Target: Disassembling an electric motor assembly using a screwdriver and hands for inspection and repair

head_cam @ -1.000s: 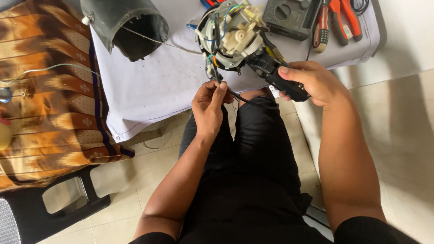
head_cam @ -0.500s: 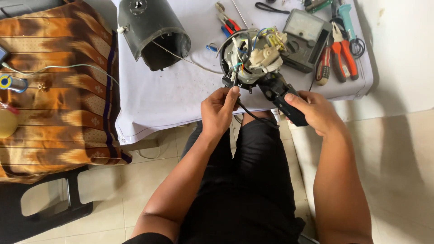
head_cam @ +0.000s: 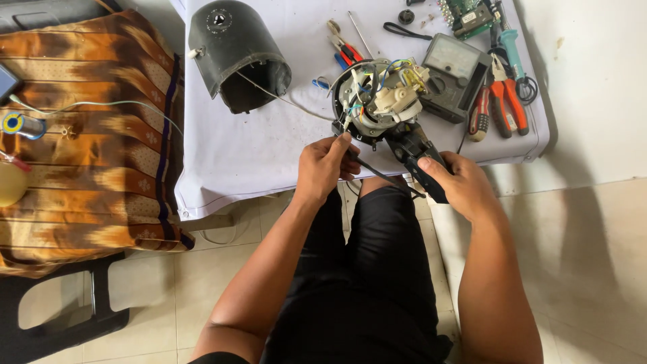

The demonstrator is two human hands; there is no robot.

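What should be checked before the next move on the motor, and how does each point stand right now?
1. Right hand has a firm grip on the black stem of the motor: ok.
2. Left hand fingertips are at the wires by the motor's lower edge: ok; which wire is pinched, cannot tell.
3. Motor is supported on the white cloth: ok, it rests near the table edge.
4. Tools within reach: ok, pliers and meter lie just right of the motor.
5. Black housing is clear of the work: ok, though a thin wire runs from it.
6. Power disconnected: cannot tell.
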